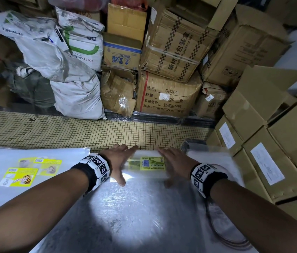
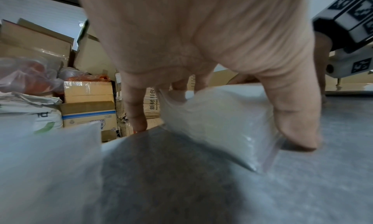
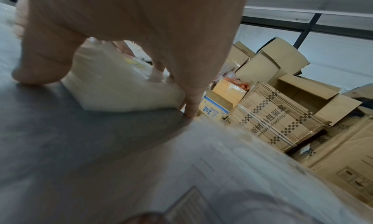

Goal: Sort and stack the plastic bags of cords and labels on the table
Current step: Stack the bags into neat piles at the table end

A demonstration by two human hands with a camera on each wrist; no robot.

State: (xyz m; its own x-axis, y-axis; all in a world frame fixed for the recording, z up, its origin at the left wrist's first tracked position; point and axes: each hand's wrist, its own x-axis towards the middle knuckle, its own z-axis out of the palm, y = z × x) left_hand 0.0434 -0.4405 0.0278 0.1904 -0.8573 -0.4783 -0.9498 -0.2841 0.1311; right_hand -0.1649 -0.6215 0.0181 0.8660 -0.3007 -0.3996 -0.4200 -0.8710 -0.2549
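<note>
A thick stack of clear plastic bags with a yellow-green printed label on top (image 1: pixel 146 166) lies at the far edge of the scuffed grey metal table (image 1: pixel 125 212), about midway along it. The left hand (image 1: pixel 119 159) clasps the stack's left end, fingers stretched over the top toward the far edge and thumb down on the table at the near side. The right hand (image 1: pixel 176 161) clasps the right end the same way, thumb planted at the near corner; from the wrist views both hands bracket the pack (image 2: pixel 218 119) between thumb and fingers.

Toward the table's left edge, white plastic sheets (image 1: pixel 16 159) carry loose yellow printed label cards (image 1: pixel 20 177). At the right edge lie more clear bags (image 1: pixel 215 157) and a dark looped cord (image 1: pixel 222 234).

Beyond the table are the tiled floor (image 1: pixel 71 132), white woven sacks (image 1: pixel 67 66) and stacked brown cardboard boxes (image 1: pixel 171 52).
</note>
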